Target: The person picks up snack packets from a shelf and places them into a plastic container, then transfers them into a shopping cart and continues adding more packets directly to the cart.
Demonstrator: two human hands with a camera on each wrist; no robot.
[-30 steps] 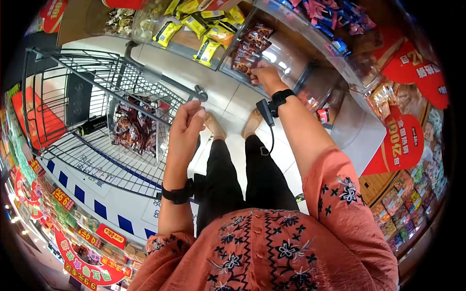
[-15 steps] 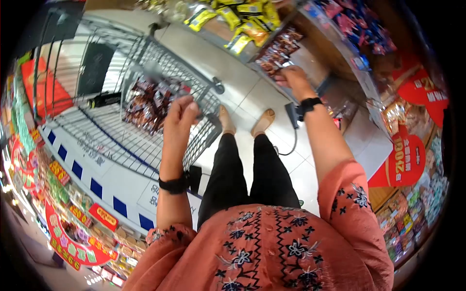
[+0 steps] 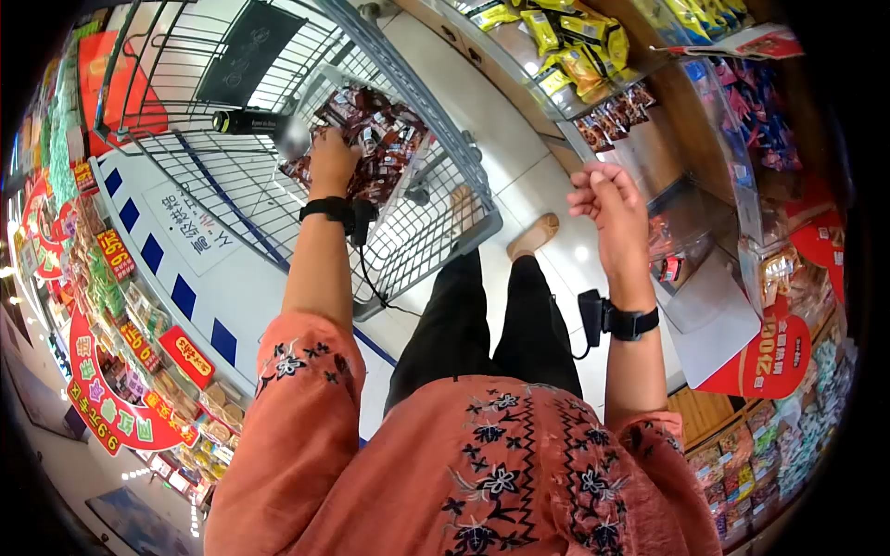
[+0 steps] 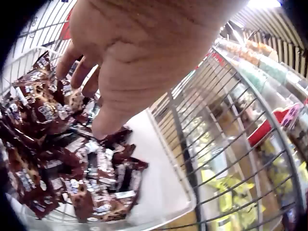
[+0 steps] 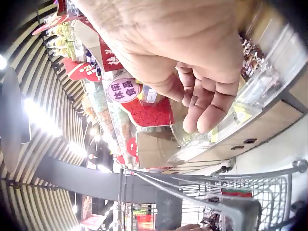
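Observation:
My left hand (image 3: 331,153) reaches into the wire shopping cart (image 3: 436,232), fingers spread over a heap of brown snack packets (image 3: 378,139). In the left wrist view the left hand (image 4: 91,96) hovers just above the brown snack packets (image 4: 62,163), which lie in a clear tub (image 4: 163,211); nothing shows in its grasp. My right hand (image 3: 607,199) is raised near the shelf, away from the cart. In the right wrist view the right hand (image 5: 207,106) has loosely curled fingers and holds nothing.
A shelf bin (image 3: 607,125) with more brown packets is to the right, with yellow packets (image 3: 575,46) above it. A black cylinder (image 3: 246,120) lies in the cart. My sandalled foot (image 3: 538,236) stands by the cart's corner. Snack racks line the left aisle (image 3: 120,306).
My left hand has gone from beside the cart handle down into the cart over the packets. My right hand has left the shelf bin and drawn back, empty.

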